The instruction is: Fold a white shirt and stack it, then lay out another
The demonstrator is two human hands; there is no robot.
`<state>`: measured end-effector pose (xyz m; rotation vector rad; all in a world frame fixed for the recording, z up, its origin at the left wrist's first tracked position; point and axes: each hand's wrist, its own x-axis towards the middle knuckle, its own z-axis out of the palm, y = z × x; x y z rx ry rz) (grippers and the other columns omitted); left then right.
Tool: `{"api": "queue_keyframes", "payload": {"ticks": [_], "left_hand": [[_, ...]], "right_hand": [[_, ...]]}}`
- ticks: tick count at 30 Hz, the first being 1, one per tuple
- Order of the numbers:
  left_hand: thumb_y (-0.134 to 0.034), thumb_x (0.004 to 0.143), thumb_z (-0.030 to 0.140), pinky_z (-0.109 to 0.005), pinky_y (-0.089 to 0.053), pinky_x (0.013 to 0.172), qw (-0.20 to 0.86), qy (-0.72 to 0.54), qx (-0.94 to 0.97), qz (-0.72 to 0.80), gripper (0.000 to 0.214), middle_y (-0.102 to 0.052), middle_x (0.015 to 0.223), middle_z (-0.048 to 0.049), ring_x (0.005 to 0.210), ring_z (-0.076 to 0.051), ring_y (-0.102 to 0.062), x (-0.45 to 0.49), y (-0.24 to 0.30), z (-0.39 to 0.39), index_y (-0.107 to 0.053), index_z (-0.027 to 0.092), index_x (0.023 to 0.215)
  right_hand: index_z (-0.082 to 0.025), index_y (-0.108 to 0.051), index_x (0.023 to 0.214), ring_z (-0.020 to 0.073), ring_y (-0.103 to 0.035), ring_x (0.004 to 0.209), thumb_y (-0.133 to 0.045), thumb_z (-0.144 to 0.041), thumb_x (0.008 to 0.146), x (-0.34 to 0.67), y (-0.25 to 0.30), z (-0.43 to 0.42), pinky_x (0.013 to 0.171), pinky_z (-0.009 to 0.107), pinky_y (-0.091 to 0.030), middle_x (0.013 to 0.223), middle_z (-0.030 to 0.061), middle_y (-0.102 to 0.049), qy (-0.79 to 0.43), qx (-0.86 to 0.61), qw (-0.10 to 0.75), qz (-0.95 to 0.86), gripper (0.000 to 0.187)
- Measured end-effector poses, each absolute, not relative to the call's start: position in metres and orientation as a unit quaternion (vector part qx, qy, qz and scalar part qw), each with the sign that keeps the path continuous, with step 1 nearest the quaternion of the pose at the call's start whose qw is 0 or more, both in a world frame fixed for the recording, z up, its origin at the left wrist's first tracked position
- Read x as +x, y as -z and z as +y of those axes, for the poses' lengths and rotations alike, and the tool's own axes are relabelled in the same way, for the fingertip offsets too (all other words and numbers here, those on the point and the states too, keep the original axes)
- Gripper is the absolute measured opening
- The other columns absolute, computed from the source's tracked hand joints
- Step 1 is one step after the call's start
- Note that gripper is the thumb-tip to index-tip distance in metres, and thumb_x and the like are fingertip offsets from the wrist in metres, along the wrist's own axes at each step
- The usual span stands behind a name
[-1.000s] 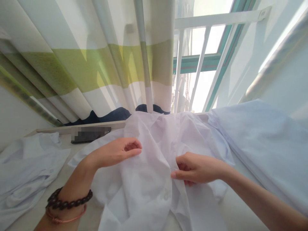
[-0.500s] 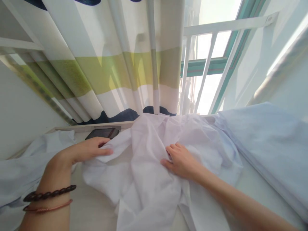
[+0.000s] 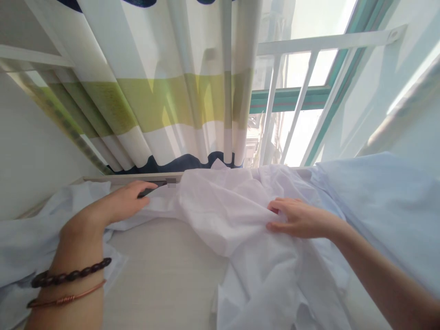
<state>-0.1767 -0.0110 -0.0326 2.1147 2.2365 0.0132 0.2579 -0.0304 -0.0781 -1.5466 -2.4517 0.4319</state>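
A crumpled white garment (image 3: 213, 206) of thin cloth lies across a pale surface, one sleeve-like part stretched to the left. My left hand (image 3: 129, 200) is closed on the end of that part, thumb below and fingers above. At the garment's right middle, my right hand (image 3: 295, 217) pinches a fold between thumb and fingers. Just beyond my left fingers lies a flat dark thing (image 3: 158, 184), mostly covered by the hand and the cloth. The garment's lower part hangs in folds toward me at the right of centre.
Folded white cloth (image 3: 381, 201) lies at the right, and more white cloth (image 3: 20, 247) at the left. The pale board (image 3: 161, 270) shows in front. Behind its far edge hang a striped curtain (image 3: 172, 101) and a white railing (image 3: 330, 42) before a window.
Both hands have pulled the garment: my right hand moved right with its fold, my left hand slightly left and up. The sleeve-like part is straighter, more board shows, and the dark thing is more covered.
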Motion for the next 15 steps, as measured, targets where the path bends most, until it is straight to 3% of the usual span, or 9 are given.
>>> {"api": "queue_keyframes", "payload": {"ticks": [4,9,12,15], "left_hand": [[-0.045,0.084,0.041,-0.035,-0.025,0.113,0.089,0.020,0.741,0.665,0.071,-0.036,0.152,-0.0142,0.139,-0.028,-0.034,-0.107,0.061,0.006,-0.034,0.010,0.146],[-0.050,0.084,0.045,-0.045,-0.032,0.107,0.081,0.012,0.707,0.703,0.085,-0.029,0.153,-0.0241,0.139,-0.038,-0.032,-0.105,0.103,0.021,-0.016,0.005,0.151],[-0.041,0.089,0.053,-0.048,-0.030,0.108,0.090,-0.008,0.688,0.720,0.085,-0.030,0.152,-0.0256,0.140,-0.039,-0.031,-0.115,0.107,0.022,-0.012,0.004,0.152],[-0.028,0.093,0.053,-0.046,-0.032,0.109,0.140,-0.008,0.660,0.738,0.077,-0.030,0.152,-0.0224,0.140,-0.034,-0.033,-0.123,0.097,0.019,-0.017,0.004,0.151]], "right_hand": [[-0.023,-0.063,0.113,0.0313,-0.053,0.106,-0.048,-0.061,0.086,0.224,0.080,-0.044,0.094,0.051,-0.037,0.115,0.0112,-0.062,-0.074,-0.522,0.139,-0.838,0.049],[-0.015,-0.049,0.135,0.0306,-0.057,0.112,-0.041,-0.042,0.096,0.193,0.103,-0.049,0.095,0.047,-0.039,0.120,0.0160,-0.065,-0.161,-0.504,0.157,-0.834,0.049],[-0.021,-0.054,0.133,0.0279,-0.059,0.112,-0.042,-0.027,0.092,0.202,0.104,-0.042,0.094,0.042,-0.043,0.125,0.0106,-0.065,-0.240,-0.482,0.158,-0.828,0.042],[-0.026,-0.065,0.119,0.0257,-0.063,0.101,-0.048,-0.025,0.087,0.227,0.085,-0.035,0.087,0.038,-0.047,0.113,0.0046,-0.070,-0.296,-0.428,0.160,-0.839,0.037]]}}
